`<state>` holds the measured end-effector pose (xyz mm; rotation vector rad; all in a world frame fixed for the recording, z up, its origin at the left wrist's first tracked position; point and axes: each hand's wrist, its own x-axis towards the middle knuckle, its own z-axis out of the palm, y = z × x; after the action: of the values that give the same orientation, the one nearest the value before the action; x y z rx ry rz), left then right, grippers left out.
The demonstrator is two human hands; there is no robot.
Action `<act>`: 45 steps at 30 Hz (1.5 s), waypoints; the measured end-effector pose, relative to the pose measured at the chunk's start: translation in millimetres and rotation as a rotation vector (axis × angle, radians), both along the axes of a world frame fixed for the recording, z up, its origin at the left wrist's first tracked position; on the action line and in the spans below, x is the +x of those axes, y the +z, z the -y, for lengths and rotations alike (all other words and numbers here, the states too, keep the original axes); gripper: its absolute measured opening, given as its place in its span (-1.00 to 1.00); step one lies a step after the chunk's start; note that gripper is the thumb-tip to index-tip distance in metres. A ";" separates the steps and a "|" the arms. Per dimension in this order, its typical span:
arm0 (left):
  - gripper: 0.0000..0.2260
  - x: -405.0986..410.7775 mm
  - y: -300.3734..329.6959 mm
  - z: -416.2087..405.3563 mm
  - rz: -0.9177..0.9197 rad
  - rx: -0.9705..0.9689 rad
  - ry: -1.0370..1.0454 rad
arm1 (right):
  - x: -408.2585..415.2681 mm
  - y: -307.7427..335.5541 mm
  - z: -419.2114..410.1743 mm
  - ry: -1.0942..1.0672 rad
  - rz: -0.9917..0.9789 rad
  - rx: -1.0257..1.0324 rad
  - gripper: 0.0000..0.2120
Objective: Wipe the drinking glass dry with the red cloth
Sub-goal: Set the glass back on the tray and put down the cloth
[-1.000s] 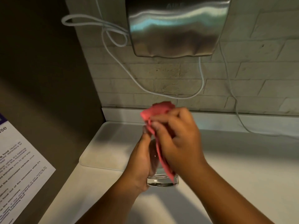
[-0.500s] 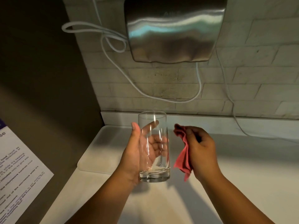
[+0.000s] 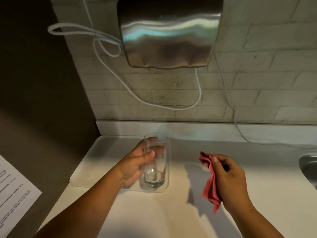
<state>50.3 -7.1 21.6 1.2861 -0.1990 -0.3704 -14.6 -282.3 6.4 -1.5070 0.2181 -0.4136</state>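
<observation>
Both forearms reach in from the near edge of the worktop (image 3: 154, 217), the left from the lower left, the right from the lower right, and they are well apart. The right hand (image 3: 229, 179) hangs above the worktop's right half, back of the hand toward the camera, its fingers curled in and its thumb pressed down on the red cloth (image 3: 210, 181). The cloth is pinched at its upper end and hangs slack below the hand, crumpled, its lowest corner pointing down toward the near edge; it touches no other thing.

Farther in, the left hand (image 3: 137, 166) lies on its side with the palm turned to the right, wrist low and fingers spread loosely around the drinking glass (image 3: 155, 160). The thumb lies across the glass's near left side and the fingertips show through the clear wall behind it. Whether the hand grips the glass or merely cups it I cannot tell. The glass stands upright on the near right corner of a pale mat (image 3: 96, 162) that lies in the worktop's far left corner, and it looks empty.

At the right edge the rim of a metal sink (image 3: 308, 164) shows. Beyond, on the tiled wall, a steel hand dryer (image 3: 169, 31) hangs with white cords (image 3: 106, 54) looping below it. A printed sheet (image 3: 13, 194) is on the dark panel to the left.
</observation>
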 end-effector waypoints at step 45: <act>-0.89 6.2 101.8 120.6 0.374 0.336 0.026 | 34.0 88.8 58.6 0.625 0.031 -0.510 -0.62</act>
<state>56.5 -127.8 123.4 1.6839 -0.4500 -0.1388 19.3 -340.9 95.1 -1.9629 -0.4115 0.0207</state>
